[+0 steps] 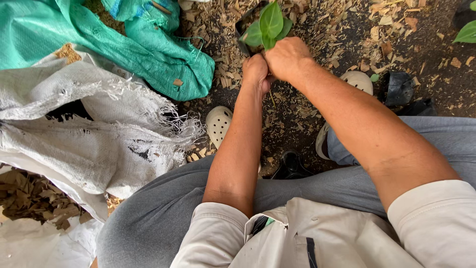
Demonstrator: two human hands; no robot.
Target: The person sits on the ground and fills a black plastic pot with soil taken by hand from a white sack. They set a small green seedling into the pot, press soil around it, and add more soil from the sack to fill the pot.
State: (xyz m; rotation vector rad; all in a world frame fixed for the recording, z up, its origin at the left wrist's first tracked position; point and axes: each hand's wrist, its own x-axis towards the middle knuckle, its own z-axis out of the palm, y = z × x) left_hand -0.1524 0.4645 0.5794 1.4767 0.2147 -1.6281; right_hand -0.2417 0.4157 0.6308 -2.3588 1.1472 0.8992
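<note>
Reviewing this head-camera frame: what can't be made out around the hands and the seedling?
- Fingers of left hand and right hand: curled away from the head camera, so the grip is unclear.
- Seedling stem: covered by both hands.
- Black pot: mostly hidden by leaves and hands.
- Second plant: cut off by the right edge.
- White sack contents: hidden by fabric.

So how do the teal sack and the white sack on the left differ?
The teal sack is crumpled, its weave whole; the white sack lies spread out, its edge torn and frayed. The teal sack is farther from the person; the white sack is beside the knee. Both are woven and lie on the chip-strewn ground.
</note>
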